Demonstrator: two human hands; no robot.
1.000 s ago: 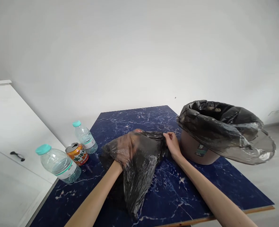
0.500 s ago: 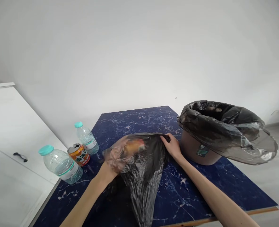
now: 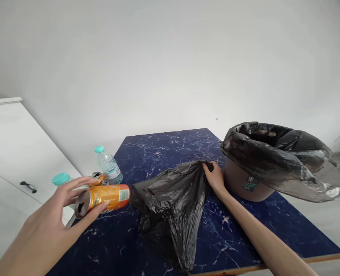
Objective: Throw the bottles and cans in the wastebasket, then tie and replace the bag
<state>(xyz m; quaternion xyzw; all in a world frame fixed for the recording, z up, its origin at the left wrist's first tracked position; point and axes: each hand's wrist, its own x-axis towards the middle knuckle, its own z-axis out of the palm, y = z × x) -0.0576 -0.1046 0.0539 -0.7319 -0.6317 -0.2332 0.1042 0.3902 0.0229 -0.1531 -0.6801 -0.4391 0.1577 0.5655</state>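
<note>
An orange drink can [image 3: 109,197] lies sideways in my left hand [image 3: 69,207], thumb below it and fingers above. Its opened top faces left, its base toward the black plastic bag [image 3: 170,203]. My right hand [image 3: 214,176] is closed on a gathered corner of that bag, which spreads limp across the table and hangs to its front edge. Behind my left hand stand a second orange can [image 3: 98,178], partly hidden, and a clear bottle with a turquoise cap [image 3: 109,165]. Another bottle shows mainly its turquoise cap [image 3: 60,178]; my hand covers most of it.
A brownish bin [image 3: 239,182] with a black liner [image 3: 268,153] folded over its rim stands on the right of the blue marbled table [image 3: 158,149]. A white cabinet [image 3: 14,149] with a dark handle is at the left, and a pale wall rises behind.
My left hand has come out of the black bag and moved left with the orange can. The bag has sunk flatter. My right hand keeps its hold on the bag's corner.
</note>
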